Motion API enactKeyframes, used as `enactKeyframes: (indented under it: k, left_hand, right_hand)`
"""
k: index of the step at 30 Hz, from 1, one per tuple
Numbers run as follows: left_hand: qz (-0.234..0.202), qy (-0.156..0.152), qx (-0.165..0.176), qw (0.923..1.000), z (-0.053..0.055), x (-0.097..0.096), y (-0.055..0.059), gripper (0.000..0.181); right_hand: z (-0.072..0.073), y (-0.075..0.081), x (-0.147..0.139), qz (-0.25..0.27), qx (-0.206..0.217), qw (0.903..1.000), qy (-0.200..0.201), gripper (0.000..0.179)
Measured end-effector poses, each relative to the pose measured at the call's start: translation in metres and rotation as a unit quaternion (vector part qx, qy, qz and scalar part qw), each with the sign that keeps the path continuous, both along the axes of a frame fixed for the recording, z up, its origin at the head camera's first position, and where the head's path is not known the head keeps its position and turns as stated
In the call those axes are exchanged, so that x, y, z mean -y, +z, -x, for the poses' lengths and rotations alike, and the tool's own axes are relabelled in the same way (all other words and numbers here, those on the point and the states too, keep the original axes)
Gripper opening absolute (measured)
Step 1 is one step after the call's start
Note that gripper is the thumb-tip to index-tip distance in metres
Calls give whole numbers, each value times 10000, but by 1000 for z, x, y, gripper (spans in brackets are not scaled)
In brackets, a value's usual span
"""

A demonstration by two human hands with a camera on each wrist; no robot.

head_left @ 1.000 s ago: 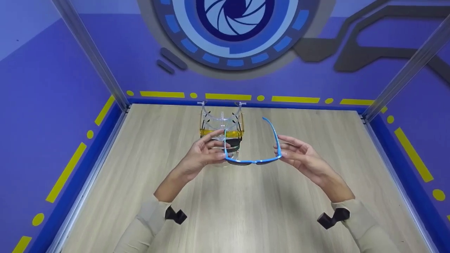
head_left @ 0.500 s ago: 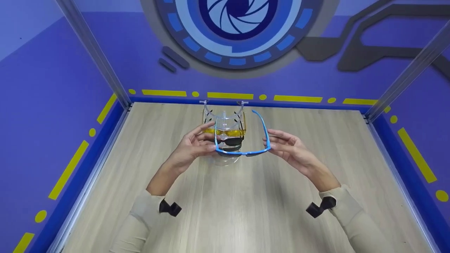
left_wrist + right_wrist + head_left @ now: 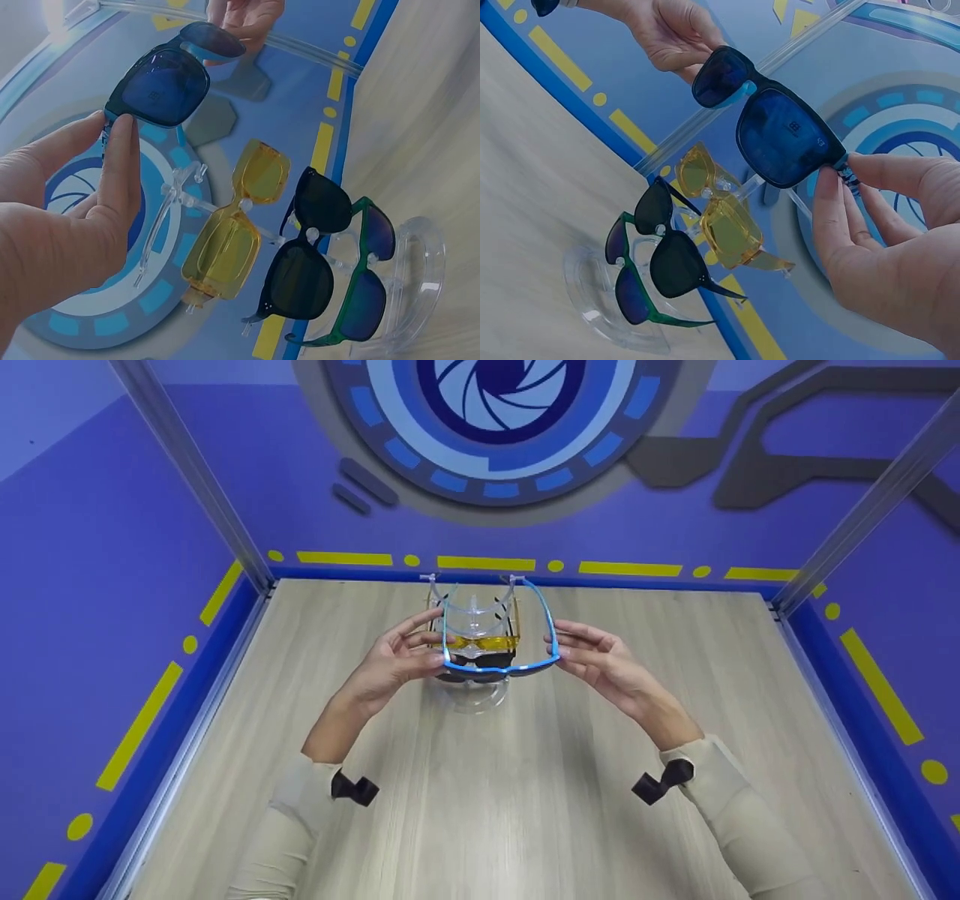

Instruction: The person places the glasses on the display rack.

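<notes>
Both hands hold a pair of blue-framed sunglasses (image 3: 501,669) level in the air, arms pointing away from me. My left hand (image 3: 392,661) pinches one hinge corner, and my right hand (image 3: 606,664) pinches the other. Behind and below them stands a clear plastic glasses stand (image 3: 424,277). It carries yellow glasses (image 3: 225,251), black sunglasses (image 3: 300,277) and green-framed sunglasses (image 3: 365,300) one below another. In both wrist views the blue pair is above the yellow pair, close to the stand's top. Its dark lenses (image 3: 784,135) face the wrist cameras.
A wood-grain table (image 3: 495,810) lies under the hands. The blue back wall (image 3: 600,525) rises close behind the stand. Purple-blue side walls (image 3: 90,585) and metal corner posts (image 3: 195,472) enclose the table.
Both hands have carried the blue sunglasses forward and to the left, over the stand. The grip on both hinge corners looks the same.
</notes>
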State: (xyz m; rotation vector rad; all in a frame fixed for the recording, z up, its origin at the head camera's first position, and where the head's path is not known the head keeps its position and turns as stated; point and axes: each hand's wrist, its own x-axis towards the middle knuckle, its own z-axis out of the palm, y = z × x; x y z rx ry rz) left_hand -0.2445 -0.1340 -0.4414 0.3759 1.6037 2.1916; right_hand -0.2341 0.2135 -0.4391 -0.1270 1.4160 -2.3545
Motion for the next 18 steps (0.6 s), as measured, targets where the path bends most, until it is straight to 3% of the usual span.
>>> enactKeyframes:
  k: [13, 18]
  left_hand:
    - [186, 180, 76, 9996, 13, 13, -1, 67]
    - [230, 292, 83, 9993, 21, 16, 4, 64]
  right_hand:
    - [9, -2, 16, 163, 92, 9998, -17, 36]
    - [15, 0, 21, 275, 135, 9995, -124, 38]
